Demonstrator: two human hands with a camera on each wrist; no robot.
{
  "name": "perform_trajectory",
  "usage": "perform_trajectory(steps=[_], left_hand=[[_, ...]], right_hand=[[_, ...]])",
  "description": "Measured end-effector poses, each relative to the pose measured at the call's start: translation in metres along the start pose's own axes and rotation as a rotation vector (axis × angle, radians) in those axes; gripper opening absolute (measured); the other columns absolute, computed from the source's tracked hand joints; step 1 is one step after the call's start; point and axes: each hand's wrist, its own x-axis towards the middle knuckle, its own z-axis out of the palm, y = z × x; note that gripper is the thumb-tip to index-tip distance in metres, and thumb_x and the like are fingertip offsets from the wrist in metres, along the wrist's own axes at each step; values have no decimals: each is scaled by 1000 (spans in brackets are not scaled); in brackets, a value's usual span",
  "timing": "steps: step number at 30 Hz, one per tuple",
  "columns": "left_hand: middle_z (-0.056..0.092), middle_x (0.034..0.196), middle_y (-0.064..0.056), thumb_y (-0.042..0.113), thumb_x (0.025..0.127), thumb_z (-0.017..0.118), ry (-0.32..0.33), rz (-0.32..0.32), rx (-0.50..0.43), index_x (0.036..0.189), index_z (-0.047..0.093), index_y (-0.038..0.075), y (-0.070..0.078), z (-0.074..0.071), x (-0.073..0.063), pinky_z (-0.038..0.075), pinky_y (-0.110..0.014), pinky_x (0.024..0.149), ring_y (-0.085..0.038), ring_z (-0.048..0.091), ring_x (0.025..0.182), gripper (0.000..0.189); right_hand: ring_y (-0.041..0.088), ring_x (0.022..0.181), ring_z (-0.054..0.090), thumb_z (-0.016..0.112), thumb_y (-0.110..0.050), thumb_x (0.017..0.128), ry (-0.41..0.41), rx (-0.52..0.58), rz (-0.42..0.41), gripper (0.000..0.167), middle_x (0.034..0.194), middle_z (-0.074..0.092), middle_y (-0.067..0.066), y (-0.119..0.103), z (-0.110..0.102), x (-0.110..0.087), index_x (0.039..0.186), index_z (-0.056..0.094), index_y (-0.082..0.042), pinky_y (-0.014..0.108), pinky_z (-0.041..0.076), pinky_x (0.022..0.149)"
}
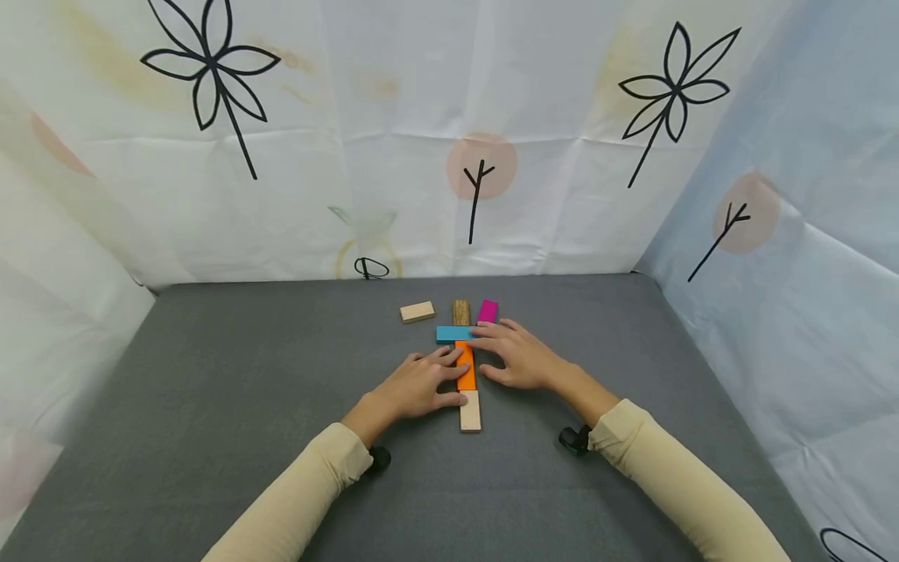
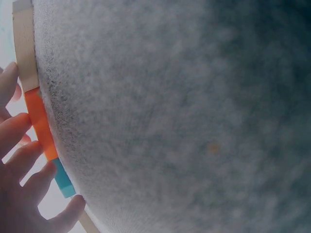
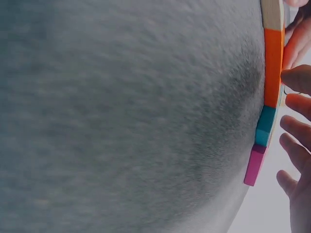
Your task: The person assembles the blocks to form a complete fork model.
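Note:
Several flat blocks lie on a grey surface in the head view. A plain wooden block and an orange block line up end to end, with a blue block set crosswise at the far end. Spread over this line from the left, my left hand has fingertips at the orange block and its thumb at the plain one. My right hand reaches in from the right, its fingertips over the right end of the blue block. Beyond it are a brown block and a magenta block.
Another plain wooden block lies apart, behind and left of the blue one. A patterned white cloth rises along the back of the grey surface and at both sides.

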Motion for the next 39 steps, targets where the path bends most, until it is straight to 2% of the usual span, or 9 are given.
perform_trajectory(steps=[9,23,26,30,33,36,39], left_hand=[[36,158,-6,56,95,58,-5,-5,3,148,49,16,1,0,-1,32,-61,109,-29,30,147,66],[38,157,-6,56,96,58,21,16,4,148,50,17,1,2,0,34,-62,107,-33,33,145,66],[35,159,-4,57,96,56,4,8,-19,149,47,18,-1,2,0,32,-62,108,-31,32,146,67],[31,160,-2,55,97,56,-11,5,-97,151,45,18,-6,-1,-1,30,-61,110,-27,32,146,66],[31,160,-5,49,97,60,18,16,-115,149,48,17,-12,-8,-3,33,-57,110,-28,36,144,63],[31,160,-10,46,97,62,79,-19,-48,149,48,15,-22,-15,-3,35,-56,109,-31,36,144,62],[30,161,-13,46,98,61,131,-123,32,151,45,14,-35,-22,-4,33,-60,108,-34,30,146,65]], right_hand=[[27,143,38,64,-26,97,-35,52,10,48,154,43,11,-3,5,-8,141,58,-9,57,22,116],[30,143,38,63,-21,96,-54,153,50,47,154,43,12,-2,4,-10,141,58,-8,60,31,110],[30,143,37,62,-20,96,-58,165,48,47,154,43,12,-1,5,-10,142,57,-7,60,32,110],[29,144,36,60,-17,97,-61,171,41,46,154,43,12,0,6,-9,142,57,-7,58,32,110],[29,144,37,60,-16,97,-62,176,33,45,154,42,13,-1,4,-8,141,57,-7,57,33,110],[29,144,36,60,-16,97,-67,179,35,45,154,42,12,-2,3,-7,141,58,-7,56,33,111],[27,144,36,60,-17,97,-69,173,46,45,154,42,11,-2,3,-6,141,58,-7,55,33,111]])
